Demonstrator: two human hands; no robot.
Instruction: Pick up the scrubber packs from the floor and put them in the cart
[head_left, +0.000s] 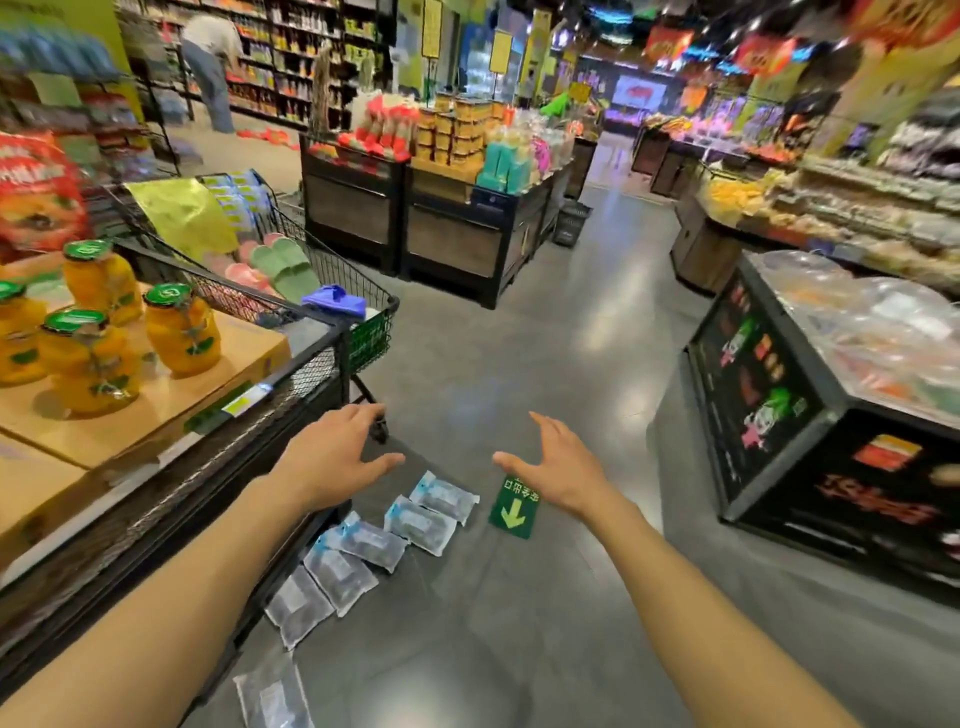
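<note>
You're standing in a supermarket aisle: stocked shelves (291, 67) line the back, display stands (441, 223) carry packaged goods, a wire shopping cart (332, 275) sits at your left, and promotional banners (670, 44) hang overhead.

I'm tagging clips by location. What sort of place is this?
A supermarket, most likely: stocked shelves line the aisle, display stands hold packaged goods, and a wire shopping cart stands on the floor.
</note>
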